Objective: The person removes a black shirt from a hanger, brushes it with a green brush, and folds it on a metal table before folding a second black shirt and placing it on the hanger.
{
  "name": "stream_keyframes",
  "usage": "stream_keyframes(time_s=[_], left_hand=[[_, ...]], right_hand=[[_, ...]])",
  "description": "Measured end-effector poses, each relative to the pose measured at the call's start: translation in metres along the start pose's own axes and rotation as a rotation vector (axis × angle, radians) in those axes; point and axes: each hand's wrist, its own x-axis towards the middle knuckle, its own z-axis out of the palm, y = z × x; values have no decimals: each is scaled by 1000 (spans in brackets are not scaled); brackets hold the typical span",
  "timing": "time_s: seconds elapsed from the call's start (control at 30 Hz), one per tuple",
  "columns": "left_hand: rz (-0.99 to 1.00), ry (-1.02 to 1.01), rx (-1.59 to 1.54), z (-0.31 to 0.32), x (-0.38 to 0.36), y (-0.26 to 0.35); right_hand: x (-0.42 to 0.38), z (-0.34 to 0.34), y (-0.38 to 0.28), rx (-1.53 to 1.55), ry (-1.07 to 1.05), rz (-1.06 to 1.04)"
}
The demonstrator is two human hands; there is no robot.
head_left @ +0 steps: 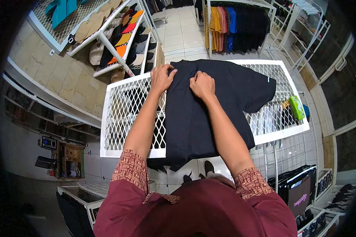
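Observation:
A black T-shirt point(213, 106) lies on a white metal mesh table point(126, 154), its left side folded over into a straight edge. One sleeve spreads to the right with a small white mark near its hem. The lower end of the shirt hangs past the table's near edge. At the upper left, my left hand point(161, 79) is closed on the folded edge, with the thumb on top of the cloth. My right hand point(203, 85) is curled and pinches the shirt's fabric a little to the right, raising creases around the fingers.
A green packet point(296, 108) lies on the table's right end. Caps fill a white rack point(122, 51) at the upper left. Coloured shirts point(223, 27) hang on a rail beyond the table. Black garments point(296, 193) hang at the lower right.

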Motion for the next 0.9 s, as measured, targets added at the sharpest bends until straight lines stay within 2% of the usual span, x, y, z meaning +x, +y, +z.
stream_keyframes(time_s=[0.1, 0.17, 0.23, 0.3, 0.33, 0.37, 0.43, 0.57, 0.67, 0.7, 0.77, 0.83, 0.9], left_hand=[[-75, -42, -34, 0, 5, 1], [-69, 35, -232, 15, 13, -20], [-144, 145, -578, 23, 18, -34], [-249, 154, -1004, 25, 21, -49], [-237, 184, -1180, 13, 21, -38], [-321, 205, -1240, 1, 15, -27], [-153, 257, -1092, -6, 32, -46], [-166, 429, -747, -75, 48, -59], [-29, 480, -237, -147, 52, -63], [102, 521, 4, -162, 55, -71], [74, 418, 277, -191, 55, -86], [58, 428, 338, -195, 52, -115], [124, 352, 426, -183, 39, -147]], right_hand=[[0, -4, -2, -18, -28, 8], [-2, -4, -4, 11, -3, 38], [-2, -7, -7, 46, 26, 65], [-5, -9, -12, -182, 168, 54], [-4, -7, -8, -206, 178, 68], [-1, -7, -1, -229, 186, 80], [3, -10, 5, -205, 183, 136], [2, -17, 13, -191, 153, 184], [0, -14, 14, -218, 157, 158], [1, -14, 14, -216, 159, 151], [0, -14, 14, -220, 160, 160], [0, -15, 12, -208, 162, 144], [0, -14, 14, -220, 168, 156]])
